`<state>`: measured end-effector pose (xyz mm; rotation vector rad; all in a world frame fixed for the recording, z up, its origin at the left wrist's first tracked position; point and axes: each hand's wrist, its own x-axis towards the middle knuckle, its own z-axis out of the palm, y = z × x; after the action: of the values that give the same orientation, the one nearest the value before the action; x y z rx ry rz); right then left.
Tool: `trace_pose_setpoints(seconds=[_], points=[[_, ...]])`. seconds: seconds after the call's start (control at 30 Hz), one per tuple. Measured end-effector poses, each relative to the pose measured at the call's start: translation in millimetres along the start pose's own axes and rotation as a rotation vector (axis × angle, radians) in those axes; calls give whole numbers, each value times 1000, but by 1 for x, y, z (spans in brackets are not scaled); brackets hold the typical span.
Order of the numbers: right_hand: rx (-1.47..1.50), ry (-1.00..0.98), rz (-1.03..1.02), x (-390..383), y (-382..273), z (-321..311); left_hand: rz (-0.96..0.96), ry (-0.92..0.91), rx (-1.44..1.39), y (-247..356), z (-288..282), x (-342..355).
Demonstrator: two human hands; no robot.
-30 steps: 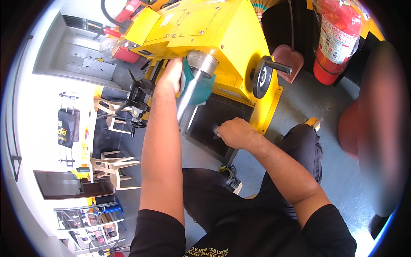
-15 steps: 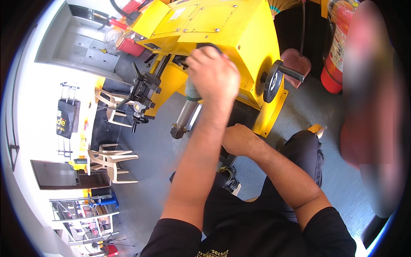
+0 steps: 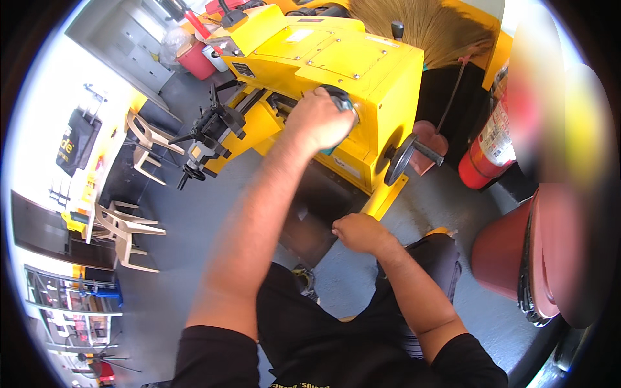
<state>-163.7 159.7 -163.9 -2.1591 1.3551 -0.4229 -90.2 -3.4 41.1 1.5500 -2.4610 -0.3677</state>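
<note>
The left hand [image 3: 321,120] is laid against the near side of the yellow machine [image 3: 393,81], its fingers curled and clamped on a teal cloth [image 3: 328,150] that shows past the hand's edges. The palm goes over the soft, thin fabric probably so that it stays snug on the round part behind; most of that part is hidden. A dark, curved rim [image 3: 333,92] edges out above the knuckles.

The right hand [image 3: 363,233] hangs below the machine, apart from it, with its fingers folded together in a loose fist; whether anything small sits inside, I cannot tell. It seems held low to keep out of the other arm's way.

A round black wheel [image 3: 399,160] is mounted on the machine's right side, its ridged handle jutting outward, presumably to give an easy grip. The machine's body is smooth painted metal with flat, screwed-down panels. Left of the machine stands an angular black metal fixture [image 3: 217,119]; to its right, a pinkish plastic dustpan [image 3: 430,143].
</note>
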Motion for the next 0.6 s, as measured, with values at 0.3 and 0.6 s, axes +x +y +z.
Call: trace_pose_setpoints(seconds=[0.3,0.6], points=[[-40,-96,3,12,-21,-1,-351,-621,-1263,-84,5,39],[-38,-185,23,38,-25,8,-327,-587,-1442,-147,50,26]])
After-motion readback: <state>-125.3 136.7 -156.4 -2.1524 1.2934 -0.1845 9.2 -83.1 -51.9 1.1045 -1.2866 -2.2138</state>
